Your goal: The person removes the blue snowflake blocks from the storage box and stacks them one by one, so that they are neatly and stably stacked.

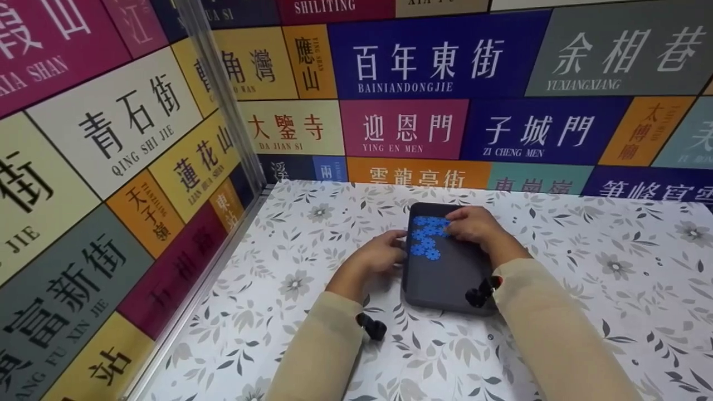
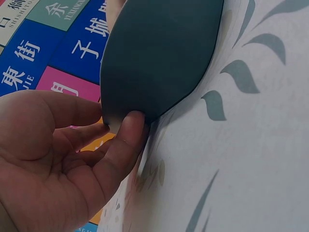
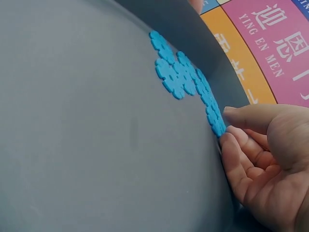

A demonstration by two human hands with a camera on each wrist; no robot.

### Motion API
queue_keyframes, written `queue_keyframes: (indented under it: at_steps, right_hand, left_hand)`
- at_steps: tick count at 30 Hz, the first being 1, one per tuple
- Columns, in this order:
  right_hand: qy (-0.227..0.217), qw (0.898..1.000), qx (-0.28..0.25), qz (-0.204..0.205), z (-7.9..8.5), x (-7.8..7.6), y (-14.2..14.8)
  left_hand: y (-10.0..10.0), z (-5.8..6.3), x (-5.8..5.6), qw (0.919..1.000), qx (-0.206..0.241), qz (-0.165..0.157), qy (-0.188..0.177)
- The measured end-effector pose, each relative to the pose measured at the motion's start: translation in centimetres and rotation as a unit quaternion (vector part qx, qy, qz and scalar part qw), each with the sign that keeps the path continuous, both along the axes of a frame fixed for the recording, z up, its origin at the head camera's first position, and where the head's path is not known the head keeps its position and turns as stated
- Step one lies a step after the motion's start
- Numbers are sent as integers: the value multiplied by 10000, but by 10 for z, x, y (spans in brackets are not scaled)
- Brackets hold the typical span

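A dark grey tray (image 1: 445, 284) lies on the table, with several blue snowflake discs (image 1: 426, 236) laid flat side by side at its far left. At the tray's left side, my left hand (image 1: 381, 256) grips the wall; the left wrist view has the thumb (image 2: 131, 126) against the dark wall and the index finger at the rim. Over the far right part of the tray is my right hand (image 1: 476, 227). Its thumb and fingertips (image 3: 228, 145) pinch at the end disc of the row (image 3: 217, 126), beside the tray's wall. The fingers partly hide that disc.
The table (image 1: 289, 340) wears a white cloth with grey leaves and flowers. Upright panels (image 1: 406, 128) with coloured street-name signs stand behind and to the left. A dark device (image 1: 372, 327) is worn at the left wrist, another (image 1: 482, 292) at the right.
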State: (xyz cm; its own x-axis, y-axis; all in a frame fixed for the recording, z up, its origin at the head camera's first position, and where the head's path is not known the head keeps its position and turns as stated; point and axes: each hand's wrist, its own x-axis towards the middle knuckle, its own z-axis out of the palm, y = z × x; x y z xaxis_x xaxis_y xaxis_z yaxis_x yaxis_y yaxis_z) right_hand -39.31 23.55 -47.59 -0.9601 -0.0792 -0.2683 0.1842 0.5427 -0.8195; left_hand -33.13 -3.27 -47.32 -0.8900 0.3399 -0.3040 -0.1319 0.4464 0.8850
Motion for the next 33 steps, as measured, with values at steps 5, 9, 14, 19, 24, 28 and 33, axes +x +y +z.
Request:
queue_keyframes:
  at_steps: [5,9,14,19,24,28,33]
  right_hand:
    - [100,9991,411,97,-2,0,-1]
    - [150,9966,780,200,-3,0,-1]
    - [122,9942,1018,316,-3,-1,-1]
    - [107,9932,1068,448,-2,-1,0]
    - [38,9928,1085,506,-1,-1,0]
    - [3,9924,1123,511,-1,-1,0]
    - [126,9923,1103,549,1,1,-1]
  left_hand:
    - [1,-2,-1,9999,121,3,11]
    - [2,-3,-1,9997,261,-3,19]
    - [1,-3,-1,9998,183,-5,61]
    - [2,-2,-1,9999,139,18,28]
    - [3,-1,-1,9999,137,23,-55]
    - [3,-1,0,9999,111,54,-103]
    - [3,-1,-1,9997,153,124,-162]
